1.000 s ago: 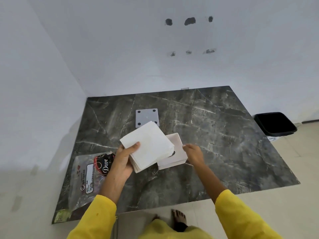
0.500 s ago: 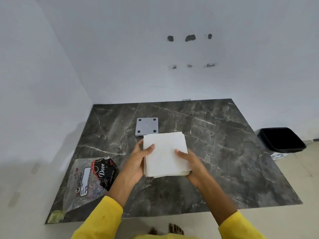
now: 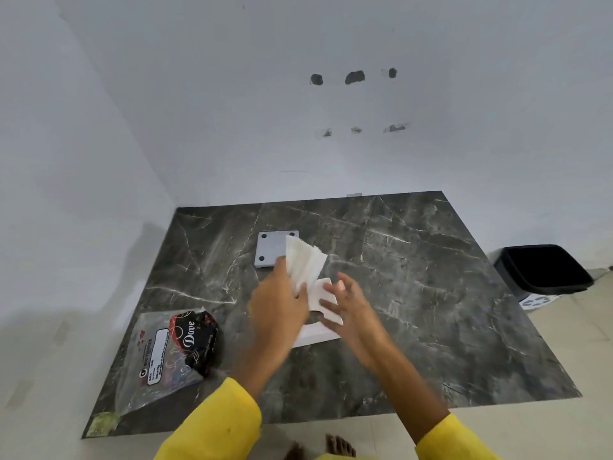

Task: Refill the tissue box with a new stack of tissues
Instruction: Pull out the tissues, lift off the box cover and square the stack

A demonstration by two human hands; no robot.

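Left hand (image 3: 278,303) is closed around one end of the tissue stack (image 3: 305,263), which fans upward and back over the middle of the marble slab (image 3: 431,293). The top sheets are splaying apart, so the grip is only on the lower end. Right hand (image 3: 348,303) is mostly open, fingers spread, resting against a white piece right beside the stack — I can't tell for sure if that's loose tissues or a wall of the tissue box (image 3: 318,333), since it's blurred. The box sits just under both hands, near the slab's centre. The grey base plate (image 3: 270,247) lies behind it toward the back edge, and the empty wrapper (image 3: 169,353) sits at the front-left corner.

To do this bit well, I'd square the fanned sheets up first, then pin the box with the right hand and feed the stack in flat — otherwise corners will probably fold over.
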